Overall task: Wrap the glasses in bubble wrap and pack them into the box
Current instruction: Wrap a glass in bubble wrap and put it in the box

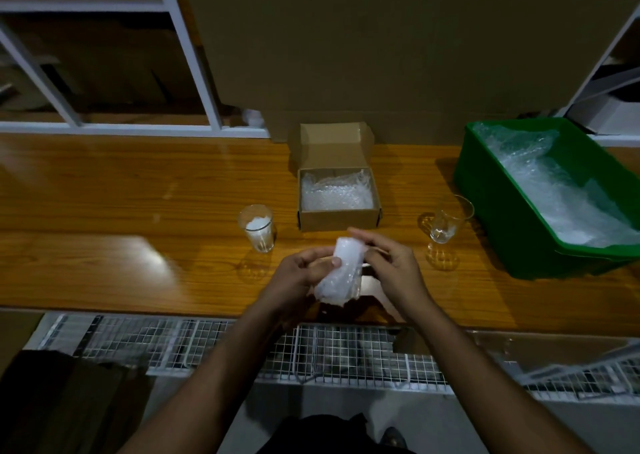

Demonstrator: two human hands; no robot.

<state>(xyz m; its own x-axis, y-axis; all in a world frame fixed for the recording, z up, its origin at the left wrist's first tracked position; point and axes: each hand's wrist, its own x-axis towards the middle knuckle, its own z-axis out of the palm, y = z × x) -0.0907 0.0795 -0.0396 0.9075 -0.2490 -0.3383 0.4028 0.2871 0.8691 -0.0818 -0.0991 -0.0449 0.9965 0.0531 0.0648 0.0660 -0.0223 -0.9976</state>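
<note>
From the head camera, both hands meet above the near edge of the wooden table (104,183), holding a glass wrapped in bubble wrap (341,270) that stands tilted, its top leaning away from the person. The left hand (301,275) curls around the bundle's left side, thumb pressed across its front. The right hand (388,263) grips the right side, its fingers bent over the upper end of the wrap. Further back, toward the middle of the table's far edge, an open cardboard box (337,218) sits with its lid flap raised and bubble wrap already lying inside it. An upright glass (258,227) stands just beside the box's left wall, something white inside it. A second bare glass (448,220) stands to the right, between the box and a green crate (502,211) at the right end of the table, which holds loose bubble wrap sheets (561,183).
</note>
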